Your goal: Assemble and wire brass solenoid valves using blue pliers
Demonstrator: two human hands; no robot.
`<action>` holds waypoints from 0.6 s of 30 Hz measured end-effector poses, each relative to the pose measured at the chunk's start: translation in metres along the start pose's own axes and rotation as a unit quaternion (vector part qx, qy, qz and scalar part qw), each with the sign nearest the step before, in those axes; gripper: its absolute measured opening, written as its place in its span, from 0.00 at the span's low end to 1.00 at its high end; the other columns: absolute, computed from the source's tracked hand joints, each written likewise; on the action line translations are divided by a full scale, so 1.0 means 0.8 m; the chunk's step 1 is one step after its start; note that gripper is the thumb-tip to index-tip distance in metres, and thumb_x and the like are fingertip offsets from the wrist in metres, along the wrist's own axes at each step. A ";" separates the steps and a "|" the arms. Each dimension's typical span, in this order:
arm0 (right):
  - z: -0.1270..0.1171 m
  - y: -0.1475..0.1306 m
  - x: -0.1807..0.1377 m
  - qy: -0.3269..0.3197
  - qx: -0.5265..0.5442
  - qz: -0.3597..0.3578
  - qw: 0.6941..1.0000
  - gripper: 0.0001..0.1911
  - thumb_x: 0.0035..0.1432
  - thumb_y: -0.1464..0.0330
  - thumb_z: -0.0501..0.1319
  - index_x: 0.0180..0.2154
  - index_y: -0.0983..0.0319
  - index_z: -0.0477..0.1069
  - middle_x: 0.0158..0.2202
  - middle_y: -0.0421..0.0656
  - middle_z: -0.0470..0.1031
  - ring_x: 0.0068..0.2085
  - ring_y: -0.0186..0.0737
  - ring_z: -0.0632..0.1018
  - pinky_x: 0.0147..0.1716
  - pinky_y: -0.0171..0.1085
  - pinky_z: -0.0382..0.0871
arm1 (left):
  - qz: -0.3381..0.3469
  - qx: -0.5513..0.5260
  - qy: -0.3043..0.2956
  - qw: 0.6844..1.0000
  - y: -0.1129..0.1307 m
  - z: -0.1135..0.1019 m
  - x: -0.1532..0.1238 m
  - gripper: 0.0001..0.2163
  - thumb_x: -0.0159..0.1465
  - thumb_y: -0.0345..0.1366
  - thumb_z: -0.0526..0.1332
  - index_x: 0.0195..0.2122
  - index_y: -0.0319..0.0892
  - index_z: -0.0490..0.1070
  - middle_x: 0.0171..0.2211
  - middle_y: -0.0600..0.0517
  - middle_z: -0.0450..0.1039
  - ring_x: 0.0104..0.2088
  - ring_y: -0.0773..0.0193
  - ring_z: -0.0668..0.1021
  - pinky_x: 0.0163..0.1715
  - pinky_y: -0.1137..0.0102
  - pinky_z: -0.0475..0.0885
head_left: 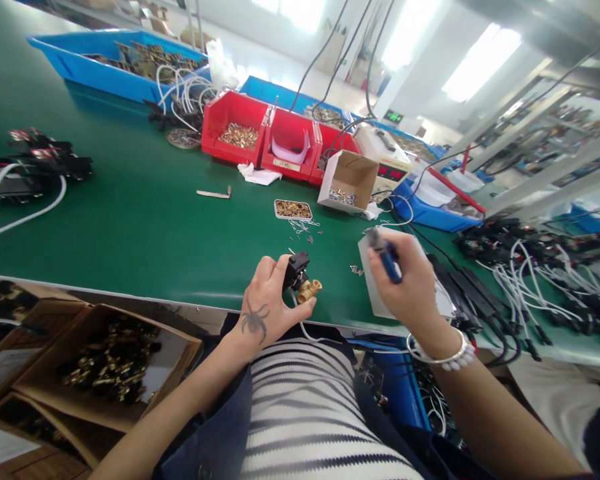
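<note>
My left hand (267, 303) is closed around a brass valve (309, 291) with a black housing and a pale cable, held just above the green table's front edge. Its brass body points right, beyond my thumb. To the right, my right hand (415, 280) grips blue-handled pliers (391, 262), blurred by motion, above a white box (375, 287). Small screws (355, 270) lie between the hands. Farther back sits a small tray of brass parts (293, 209), with wire clips (300, 227) scattered in front of it.
Red bins (235, 143) stand behind, beside a cardboard box (347, 183) of small metal parts. An L-shaped tool (215, 194) lies left of centre. Black cabled units flank the workspace at left (35, 167) and right (530, 267). Cartons of brass parts (105, 360) sit below the table's edge.
</note>
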State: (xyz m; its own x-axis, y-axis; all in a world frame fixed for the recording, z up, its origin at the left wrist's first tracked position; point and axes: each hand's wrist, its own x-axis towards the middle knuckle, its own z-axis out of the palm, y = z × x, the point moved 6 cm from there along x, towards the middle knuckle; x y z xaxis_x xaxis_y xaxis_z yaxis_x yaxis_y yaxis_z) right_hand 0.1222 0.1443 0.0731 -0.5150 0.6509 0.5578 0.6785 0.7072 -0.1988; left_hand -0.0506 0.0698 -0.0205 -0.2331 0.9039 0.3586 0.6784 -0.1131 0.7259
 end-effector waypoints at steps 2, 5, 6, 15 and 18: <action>-0.007 0.002 -0.001 0.055 0.006 0.017 0.998 0.08 0.61 0.72 0.55 0.43 0.59 0.65 0.33 0.43 0.70 0.31 0.41 0.72 0.32 0.37 0.66 | 0.001 0.005 0.001 1.000 0.000 0.000 0.000 0.29 0.54 0.44 0.67 0.55 0.39 0.62 0.40 0.50 0.62 0.37 0.58 0.74 0.38 0.63 0.75; 0.032 -0.007 -0.004 -0.180 -0.038 -0.043 0.982 0.14 0.54 0.78 0.55 0.43 0.60 0.68 0.30 0.42 0.70 0.27 0.41 0.71 0.26 0.36 0.62 | -0.002 0.006 0.000 1.000 0.000 -0.001 0.001 0.28 0.54 0.43 0.68 0.53 0.41 0.62 0.40 0.50 0.63 0.37 0.58 0.74 0.38 0.63 0.75; 0.040 -0.009 -0.007 -0.243 -0.051 -0.064 0.966 0.16 0.53 0.79 0.54 0.43 0.60 0.69 0.30 0.42 0.70 0.27 0.41 0.71 0.26 0.36 0.61 | -0.005 0.004 -0.001 1.000 0.000 -0.001 0.001 0.28 0.54 0.43 0.68 0.53 0.41 0.62 0.40 0.51 0.63 0.37 0.59 0.74 0.38 0.64 0.75; 0.022 -0.011 0.003 -0.142 -0.053 -0.068 0.986 0.15 0.54 0.78 0.55 0.43 0.60 0.68 0.30 0.41 0.71 0.27 0.41 0.72 0.27 0.37 0.62 | -0.001 0.004 -0.011 1.000 -0.001 0.001 0.005 0.29 0.54 0.43 0.68 0.54 0.40 0.62 0.40 0.49 0.63 0.38 0.58 0.74 0.39 0.62 0.75; 0.034 -0.012 -0.002 -0.253 -0.084 -0.085 0.960 0.18 0.52 0.80 0.55 0.44 0.60 0.70 0.30 0.42 0.71 0.27 0.41 0.72 0.26 0.36 0.61 | -0.008 0.001 -0.020 1.000 -0.001 0.002 0.006 0.29 0.54 0.43 0.68 0.54 0.39 0.63 0.41 0.49 0.63 0.39 0.57 0.74 0.39 0.62 0.75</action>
State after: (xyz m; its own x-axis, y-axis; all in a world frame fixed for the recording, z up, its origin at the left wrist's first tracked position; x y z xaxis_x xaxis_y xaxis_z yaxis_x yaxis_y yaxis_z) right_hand 0.1019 0.1441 0.0523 -0.7859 0.6101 0.1005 0.6144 0.7888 0.0165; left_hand -0.0509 0.0746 -0.0201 -0.2151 0.9214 0.3236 0.6759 -0.0987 0.7304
